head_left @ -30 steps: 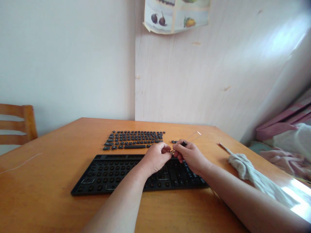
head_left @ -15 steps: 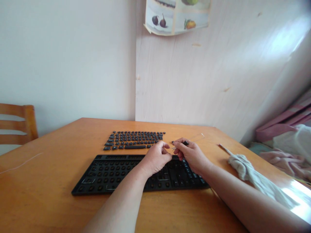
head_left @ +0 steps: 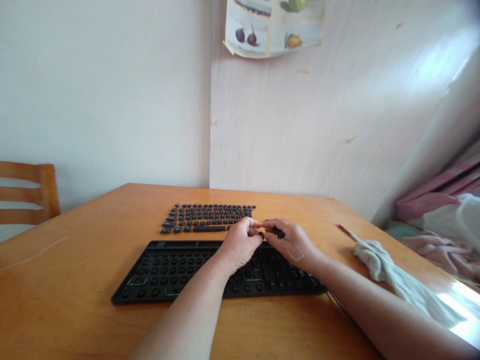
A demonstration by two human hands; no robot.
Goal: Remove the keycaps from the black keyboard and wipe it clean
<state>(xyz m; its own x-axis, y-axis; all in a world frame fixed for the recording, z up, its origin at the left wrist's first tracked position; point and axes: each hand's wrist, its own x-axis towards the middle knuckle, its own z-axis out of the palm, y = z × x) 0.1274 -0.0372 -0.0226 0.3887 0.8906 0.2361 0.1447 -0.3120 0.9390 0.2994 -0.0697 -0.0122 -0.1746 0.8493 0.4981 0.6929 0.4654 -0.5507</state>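
Observation:
Over the back edge of a black keyboard [head_left: 157,295], my two hands meet with their fingertips close together. My left hand [head_left: 243,244] is closed, pinching a small black keycap [head_left: 261,234] between thumb and fingers. A wire keycap puller with a black handle [head_left: 278,232] sits in my right hand [head_left: 294,242]; its thin wire loop [head_left: 298,256] lies across the back of the hand. Bare switches show over the left and middle of the keyboard, while keys remain on its right end, partly hidden by my right arm.
Behind the keyboard, loose black keycaps [head_left: 210,216] lie in rows on the wooden table [head_left: 93,225]. A pale cloth [head_left: 390,272] wrapped on a stick lies at the right. A thin pinkish string [head_left: 41,250] rests at the left, near a wooden chair [head_left: 47,192].
My right hand has turned, swinging the puller's wire from pointing away at upper right to lying over the hand. Its fingers have come closer to my left hand, which stays nearly in place.

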